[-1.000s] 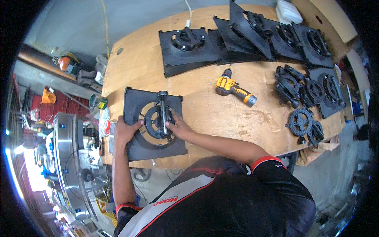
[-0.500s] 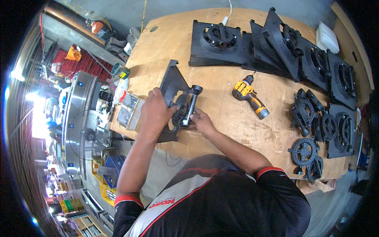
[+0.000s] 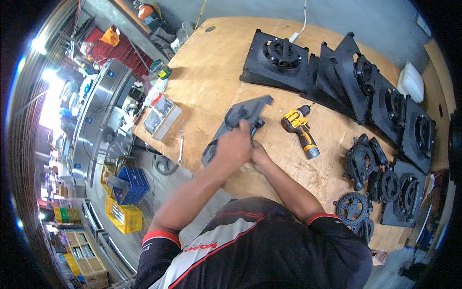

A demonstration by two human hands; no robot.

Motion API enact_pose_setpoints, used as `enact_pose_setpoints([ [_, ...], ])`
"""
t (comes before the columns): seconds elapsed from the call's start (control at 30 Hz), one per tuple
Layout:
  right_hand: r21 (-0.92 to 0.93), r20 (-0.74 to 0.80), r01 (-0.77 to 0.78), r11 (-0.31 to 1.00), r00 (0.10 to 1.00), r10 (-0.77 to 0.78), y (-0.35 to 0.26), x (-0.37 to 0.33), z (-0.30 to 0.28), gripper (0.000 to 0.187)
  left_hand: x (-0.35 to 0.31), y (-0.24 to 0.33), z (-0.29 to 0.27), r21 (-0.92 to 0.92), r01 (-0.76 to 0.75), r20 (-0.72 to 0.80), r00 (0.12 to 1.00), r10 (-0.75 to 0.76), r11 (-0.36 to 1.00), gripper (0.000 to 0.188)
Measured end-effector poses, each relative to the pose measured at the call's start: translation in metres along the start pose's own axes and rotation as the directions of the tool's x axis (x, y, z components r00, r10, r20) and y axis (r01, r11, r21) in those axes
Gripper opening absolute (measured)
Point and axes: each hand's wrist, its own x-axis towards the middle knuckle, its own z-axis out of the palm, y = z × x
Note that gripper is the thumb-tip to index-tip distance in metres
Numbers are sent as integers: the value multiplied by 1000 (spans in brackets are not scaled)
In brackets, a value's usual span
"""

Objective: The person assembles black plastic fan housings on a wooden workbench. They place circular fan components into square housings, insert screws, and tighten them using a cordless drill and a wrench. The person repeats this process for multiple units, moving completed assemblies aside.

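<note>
Looks like handling step rn, IMO: working on black flat plastic-looking panel (image 3: 248, 108), tilted, nr edge of light plywood table (image 3: 211, 62). Got bare L hand (image 3: 234, 147) at its 6 o'clock, bare R hand (image 3: 259, 154) at 5. Can't tell either grip, fingers mostly hidden. Prob calls for steady support next, clear of yellow-and-black cordless drill (image 3: 302, 130), 3 o'clock.

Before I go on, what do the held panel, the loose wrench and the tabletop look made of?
Held panel: probably plastic, matte, judging by its even dark surface; painted metal is possible. Wrench: likely polished steel, from its bright silvery look. Tabletop: apparently plywood, low sheen, with tan, streaky grain.
</note>
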Motion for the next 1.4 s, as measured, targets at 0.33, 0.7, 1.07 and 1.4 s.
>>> enact_pose_setpoints([
  [0.33, 94, -17, 16, 995, 1000, -15, 23, 11, -21, 26, -20, 7, 63, -207, -163, -106, 984, 143, 965, 62],
  [0.7, -185, -143, 32, 982, 988, -59, -6, 1, -40, 26, -25, 0, 67, -288, -171, -8, 984, 176, 942, 67],
  [1.07, 45, -183, -6, 999, 983, 14, -5, -38, -19, 51, -44, -48, 73, -623, -284, -122, 955, 269, 729, 60],
  [1.4, -325, -287, 84, 942, 940, -183, -27, -74, 0, 65, -3, -266, 115, -654, 180, -99, 942, -319, 735, 43],
])
